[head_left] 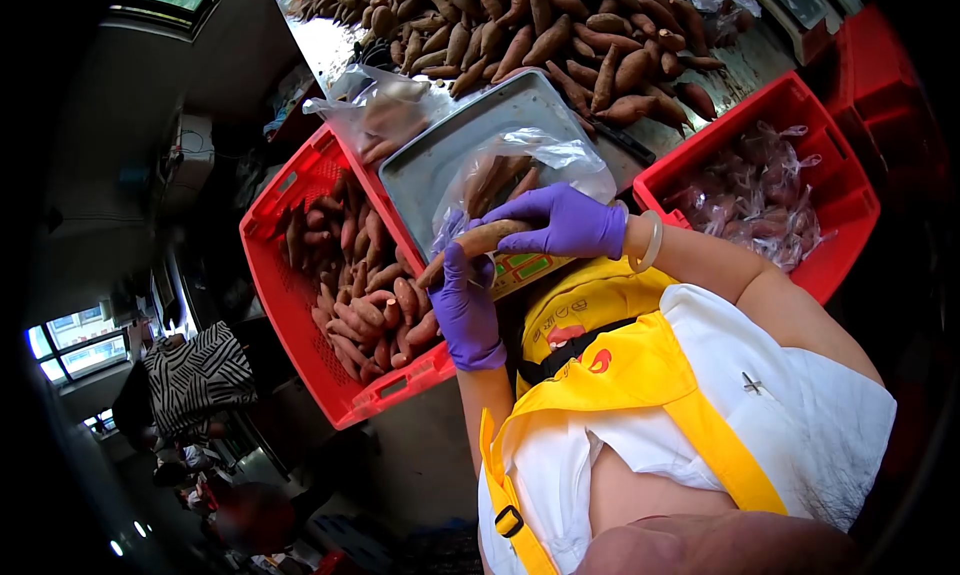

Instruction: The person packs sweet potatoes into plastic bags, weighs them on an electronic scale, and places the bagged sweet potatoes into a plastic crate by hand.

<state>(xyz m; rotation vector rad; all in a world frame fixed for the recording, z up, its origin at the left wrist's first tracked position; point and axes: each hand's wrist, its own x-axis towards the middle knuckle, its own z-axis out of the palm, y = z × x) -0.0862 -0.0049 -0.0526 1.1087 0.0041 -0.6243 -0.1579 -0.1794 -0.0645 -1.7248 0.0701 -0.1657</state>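
Observation:
Both my hands wear purple gloves and hold one long brown sweet potato (475, 241) above the near side of a weighing scale. My left hand (466, 310) is closed around its lower end. From the other side, the fingers and thumb of my right hand (565, 223) grip its upper end. Just beyond my hands, a clear plastic bag (572, 165) with some sweet potatoes in it lies open on the scale's metal pan (420, 170). Part of the scale's green and yellow panel (530, 267) shows beneath my right hand.
A red crate (290, 350) of loose sweet potatoes stands at the left. Another red crate (850, 215) at the right holds bagged ones. Across the table behind lies a large heap of sweet potatoes (540, 35). A filled plastic bag (385, 105) sits beside the scale.

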